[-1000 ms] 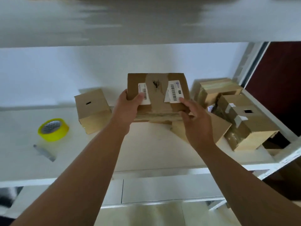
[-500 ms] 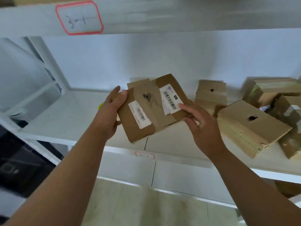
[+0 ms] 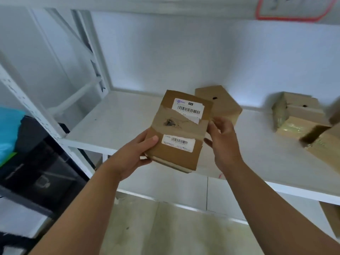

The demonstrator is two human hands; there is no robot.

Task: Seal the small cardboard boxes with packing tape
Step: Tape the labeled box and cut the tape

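Holding: the left hand (image 3: 135, 155) grips the near-left corner of the labelled box (image 3: 176, 159), with the thumb on top and the fingers underneath.
Right hand: the right hand (image 3: 223, 142) is curled at the box's right edge, with fingertips and thumb pinching it.
Box position: it is tilted and lifted in front of the white shelf (image 3: 114, 124).
Box top: a brown tape band (image 3: 191, 128) with a torn dark spot crosses the middle, between two barcode stickers.
Shelf: a holed carton (image 3: 223, 105) stands just behind the held box, and a heap of cartons (image 3: 298, 116) lies further right.
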